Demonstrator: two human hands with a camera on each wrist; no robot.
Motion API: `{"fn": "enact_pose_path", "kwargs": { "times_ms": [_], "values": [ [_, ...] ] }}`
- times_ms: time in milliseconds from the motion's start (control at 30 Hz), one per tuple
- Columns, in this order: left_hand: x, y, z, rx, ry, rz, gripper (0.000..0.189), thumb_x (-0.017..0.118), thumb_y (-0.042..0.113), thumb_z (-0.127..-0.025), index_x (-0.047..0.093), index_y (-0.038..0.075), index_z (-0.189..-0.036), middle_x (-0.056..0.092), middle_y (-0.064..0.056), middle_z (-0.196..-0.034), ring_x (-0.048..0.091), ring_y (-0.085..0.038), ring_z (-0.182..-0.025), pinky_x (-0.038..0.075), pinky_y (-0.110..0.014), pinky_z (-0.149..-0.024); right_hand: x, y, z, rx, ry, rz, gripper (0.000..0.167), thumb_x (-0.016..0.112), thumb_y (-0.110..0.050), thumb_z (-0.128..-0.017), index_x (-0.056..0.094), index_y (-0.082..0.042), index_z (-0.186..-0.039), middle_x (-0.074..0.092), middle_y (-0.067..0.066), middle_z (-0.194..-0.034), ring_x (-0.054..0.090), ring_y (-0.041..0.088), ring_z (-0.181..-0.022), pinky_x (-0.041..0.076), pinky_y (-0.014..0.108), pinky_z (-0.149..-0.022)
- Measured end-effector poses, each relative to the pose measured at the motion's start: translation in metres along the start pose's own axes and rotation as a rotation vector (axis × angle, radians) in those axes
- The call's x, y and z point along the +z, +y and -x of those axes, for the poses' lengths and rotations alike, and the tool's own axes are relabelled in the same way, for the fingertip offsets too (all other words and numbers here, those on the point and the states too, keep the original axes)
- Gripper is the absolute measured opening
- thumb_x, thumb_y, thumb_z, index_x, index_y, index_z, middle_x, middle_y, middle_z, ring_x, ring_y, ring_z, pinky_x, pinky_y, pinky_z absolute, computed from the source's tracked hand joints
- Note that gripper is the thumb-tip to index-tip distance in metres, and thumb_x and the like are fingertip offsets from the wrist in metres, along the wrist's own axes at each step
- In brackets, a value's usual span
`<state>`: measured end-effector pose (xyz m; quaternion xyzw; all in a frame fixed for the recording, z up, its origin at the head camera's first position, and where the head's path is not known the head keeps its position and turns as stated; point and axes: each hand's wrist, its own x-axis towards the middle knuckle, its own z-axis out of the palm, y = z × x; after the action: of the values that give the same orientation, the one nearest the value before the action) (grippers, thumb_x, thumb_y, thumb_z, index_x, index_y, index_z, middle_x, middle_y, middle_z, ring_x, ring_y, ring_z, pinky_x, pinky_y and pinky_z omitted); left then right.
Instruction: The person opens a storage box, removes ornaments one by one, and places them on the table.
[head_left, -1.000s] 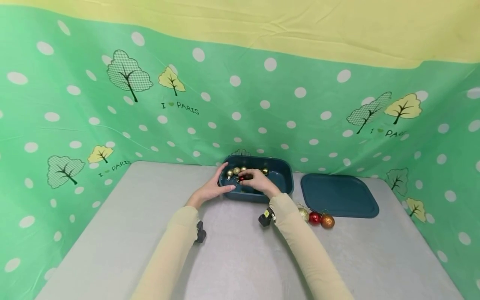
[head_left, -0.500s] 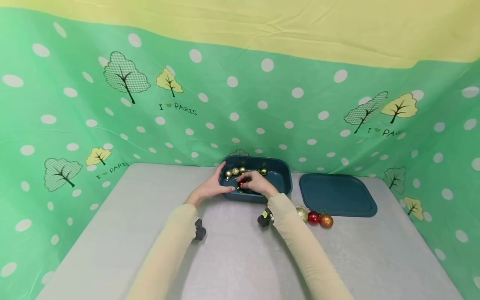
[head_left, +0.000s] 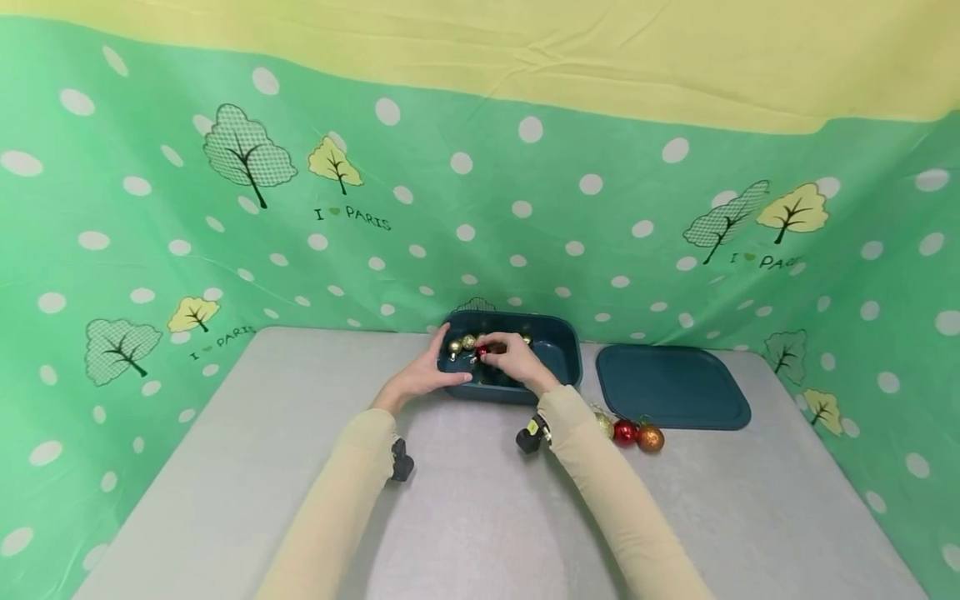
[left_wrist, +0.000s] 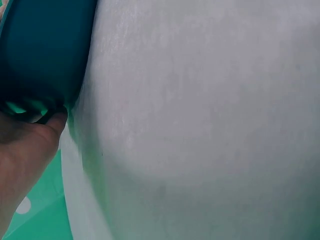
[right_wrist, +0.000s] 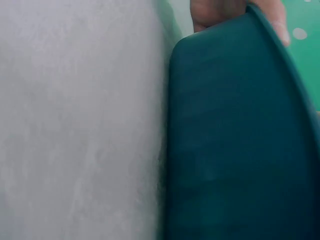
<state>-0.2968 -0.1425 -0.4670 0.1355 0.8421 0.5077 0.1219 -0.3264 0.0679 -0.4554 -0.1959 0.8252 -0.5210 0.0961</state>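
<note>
A dark teal box stands near the back of the table, with several small gold baubles along the left part of its inside. My left hand grips the box's left end, thumb by the near rim and fingers along the side. In the left wrist view that same hand lies against the end wall. Inside the box, my right hand pinches a small red bauble between thumb and fingers. Some contents below the right hand are hidden by it.
To the right lies a flat teal lid. In front of it sit three larger baubles: pale gold, red and orange. A green dotted cloth hangs behind the grey table.
My right hand has shifted slightly within the box, dipping nearer and then back, with the red bauble in its fingers. My left hand keeps its place on the box.
</note>
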Motion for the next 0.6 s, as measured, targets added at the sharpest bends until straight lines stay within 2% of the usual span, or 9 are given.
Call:
{"fn": "enact_pose_path", "kwargs": {
  "times_ms": [167, 367, 467, 600],
  "values": [
    [0.000, -0.003, 0.001, -0.015, -0.003, 0.030, 0.109, 0.075, 0.029, -0.084, -0.006, 0.018, -0.156, -0.001, -0.021, -0.159, 0.007, -0.041, -0.143, 0.015, -0.058, -0.111, -0.006, -0.007, 0.008, -0.037, 0.013, -0.029, 0.029, 0.062, 0.002, -0.092, 0.064, 0.005, -0.120, 0.063, 0.018, -0.120, 0.060, 0.028, -0.099, 0.051, 0.033, -0.082],
    [0.000, -0.003, 0.001, -0.004, -0.011, 0.032, 0.109, 0.075, 0.026, -0.085, -0.007, 0.016, -0.156, -0.002, -0.022, -0.158, 0.006, -0.042, -0.143, 0.013, -0.057, -0.111, -0.018, -0.014, 0.020, -0.061, 0.029, -0.021, 0.028, 0.061, 0.001, -0.092, 0.064, 0.006, -0.119, 0.063, 0.017, -0.115, 0.057, 0.030, -0.094, 0.049, 0.029, -0.075],
    [-0.002, 0.010, 0.007, -0.001, -0.028, 0.056, 0.108, 0.075, 0.022, -0.085, -0.007, 0.011, -0.155, -0.003, -0.025, -0.157, 0.005, -0.044, -0.142, 0.012, -0.058, -0.111, -0.024, -0.016, 0.025, -0.064, 0.035, 0.001, 0.028, 0.062, 0.000, -0.092, 0.064, 0.004, -0.120, 0.063, 0.014, -0.114, 0.056, 0.029, -0.093, 0.049, 0.031, -0.074],
    [-0.005, 0.030, 0.017, -0.011, -0.045, 0.073, 0.106, 0.074, 0.019, -0.086, -0.006, 0.009, -0.155, -0.003, -0.026, -0.157, 0.004, -0.045, -0.142, 0.013, -0.058, -0.111, -0.029, -0.018, 0.030, -0.054, 0.037, -0.015, 0.028, 0.062, -0.002, -0.093, 0.065, 0.002, -0.120, 0.063, 0.011, -0.114, 0.057, 0.027, -0.096, 0.052, 0.042, -0.080]
  ]
}}
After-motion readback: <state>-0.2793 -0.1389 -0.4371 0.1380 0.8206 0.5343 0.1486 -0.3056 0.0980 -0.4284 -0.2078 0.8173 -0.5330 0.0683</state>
